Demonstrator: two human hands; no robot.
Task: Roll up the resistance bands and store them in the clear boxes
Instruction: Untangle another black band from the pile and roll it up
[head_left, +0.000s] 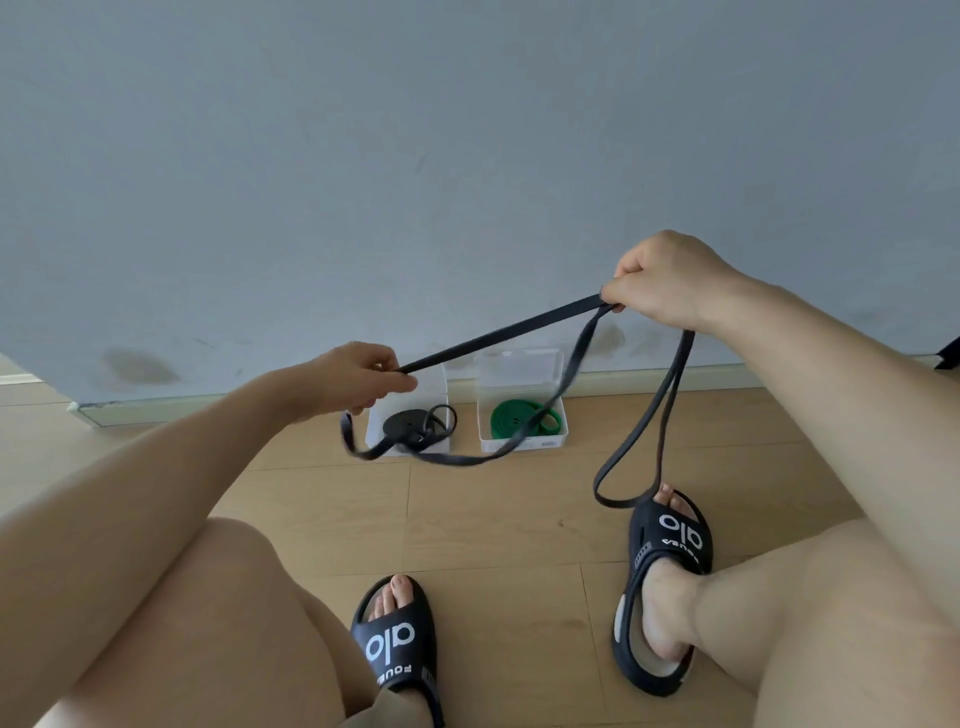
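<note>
Between the two hands, a dark grey resistance band (498, 336) runs taut as a straight, flat strap. The left hand (363, 376) pinches the lower end of this span between thumb and fingertips; the right hand (670, 283), held higher, closes its fingers around the upper end. Below the left-hand pinch, slack band curls down and sweeps across toward the right-hand grip in a sagging arc. Below the right-hand grip, a long loop hangs down, and its bottom lies near the toes of the right black sandal (670, 571). Beyond the grips, against the grey wall (467, 130), two clear boxes stand open on the wooden floor (493, 519). The left box (408, 415) holds a coiled black band (410, 423). The right box (522, 405) holds a coiled green band (524, 415).
</note>
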